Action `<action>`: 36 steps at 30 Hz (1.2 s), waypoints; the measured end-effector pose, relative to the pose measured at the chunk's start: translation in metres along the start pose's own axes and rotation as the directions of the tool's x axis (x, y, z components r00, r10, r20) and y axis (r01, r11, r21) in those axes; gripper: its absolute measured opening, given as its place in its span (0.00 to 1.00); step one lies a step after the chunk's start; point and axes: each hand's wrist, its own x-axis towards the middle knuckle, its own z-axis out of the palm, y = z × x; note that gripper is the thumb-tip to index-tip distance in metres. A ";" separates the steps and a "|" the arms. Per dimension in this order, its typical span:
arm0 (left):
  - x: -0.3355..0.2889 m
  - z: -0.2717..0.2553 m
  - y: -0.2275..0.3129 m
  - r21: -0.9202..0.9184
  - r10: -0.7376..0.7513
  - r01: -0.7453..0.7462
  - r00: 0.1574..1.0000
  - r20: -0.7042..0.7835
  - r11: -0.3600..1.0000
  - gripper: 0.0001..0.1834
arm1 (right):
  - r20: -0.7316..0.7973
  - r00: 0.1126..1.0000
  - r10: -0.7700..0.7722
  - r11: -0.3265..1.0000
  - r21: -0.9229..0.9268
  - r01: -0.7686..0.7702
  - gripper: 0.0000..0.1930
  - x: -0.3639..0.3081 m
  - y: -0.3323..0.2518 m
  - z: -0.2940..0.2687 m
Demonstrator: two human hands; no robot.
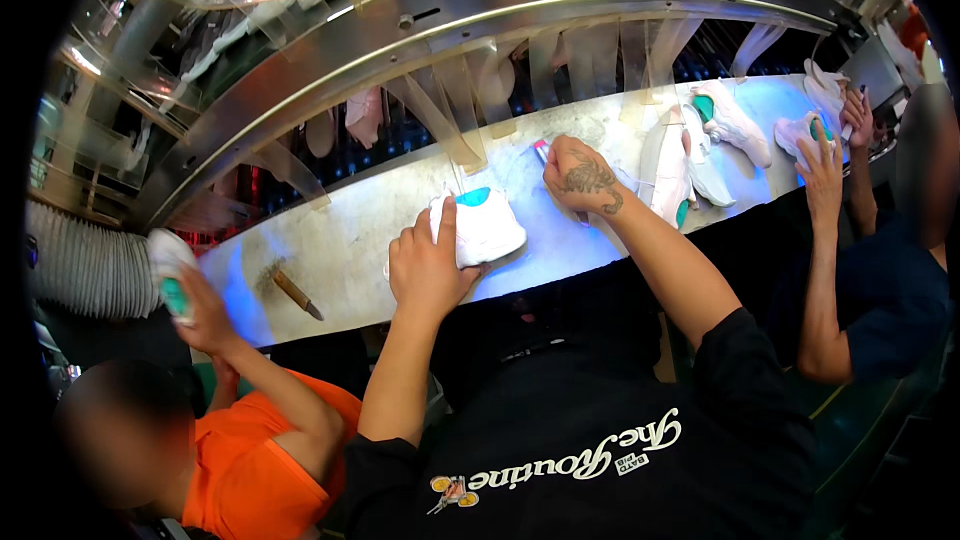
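My left hand [428, 265] is wrapped round a white shoe [490, 232] with a teal patch at its opening. The shoe rests on the pale worktop [365, 230] in front of me, its near side partly hidden by my fingers. To its right, my right hand [583, 176] is closed in a fist just above the worktop, apart from the shoe. From the fist sticks the end of a small slim object [541, 149], pinkish red and white; the rest is hidden in my fingers, so its kind does not show.
A wooden-handled knife [297, 294] lies at the left. White shoes [668, 165] stand at the right. A metal frame [400, 40] with clear plastic strips [440, 115] runs along the back. Co-workers at left and right hold shoes: one in orange [270, 450], one in dark blue [890, 290].
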 end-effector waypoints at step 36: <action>-0.037 0.014 0.011 -0.175 0.021 -0.072 0.961 -0.277 0.982 0.60 | 0.042 0.976 -0.212 -0.530 0.835 -0.151 0.18 -0.066 -0.083 0.027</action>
